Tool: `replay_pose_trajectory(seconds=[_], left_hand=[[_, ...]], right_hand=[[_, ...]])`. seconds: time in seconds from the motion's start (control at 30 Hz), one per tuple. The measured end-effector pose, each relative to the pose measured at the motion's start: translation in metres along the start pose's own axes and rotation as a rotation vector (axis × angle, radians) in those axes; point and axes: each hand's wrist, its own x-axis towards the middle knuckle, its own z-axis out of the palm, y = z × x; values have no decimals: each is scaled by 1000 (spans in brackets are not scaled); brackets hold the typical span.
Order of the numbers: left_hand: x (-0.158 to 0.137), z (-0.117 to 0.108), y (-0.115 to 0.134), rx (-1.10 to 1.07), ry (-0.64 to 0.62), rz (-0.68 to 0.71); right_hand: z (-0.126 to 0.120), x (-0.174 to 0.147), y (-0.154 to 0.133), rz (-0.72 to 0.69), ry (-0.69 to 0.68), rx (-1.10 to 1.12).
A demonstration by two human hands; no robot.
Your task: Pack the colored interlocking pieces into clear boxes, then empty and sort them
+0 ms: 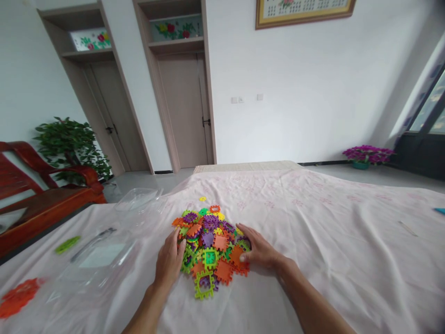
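A heap of plastic interlocking building pieces (210, 236) in orange, green, purple and yellow lies before me on the cloth. My left hand (169, 257) rests against the heap's left side, fingers stretched out and thumb apart. On the opposite side my right hand (259, 248) cups the edge, its fingers spread and its thumb beside an orange square piece (239, 258). Neither hand grips a piece. At the near edge of the heap lies a lime-green square frame piece (204, 285). A single yellow piece (202, 199) sits apart beyond the heap.
Clear plastic containers (100, 260) stand to the left on the pale tablecloth (313, 278). Around them are a green piece (67, 245) and orange pieces (19, 297). A wooden armchair (79, 174) is at the far left. A blue object (440, 211) lies at the right edge.
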Motion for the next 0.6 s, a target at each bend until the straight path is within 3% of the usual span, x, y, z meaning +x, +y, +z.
replay_pose_trajectory(seconds=[0.1, 0.3, 0.43, 0.6], left_hand=[[0, -1, 2, 14, 0, -27], [-1, -4, 9, -24, -67, -55], [0, -6, 19, -18, -106, 16], [5, -5, 25, -30, -101, -34]], right_hand=[[4, 0, -4, -16, -81, -91], [22, 12, -22, -58, -4, -125], [35, 26, -42, 32, 39, -164], [52, 49, -67, 181, 174, -143]])
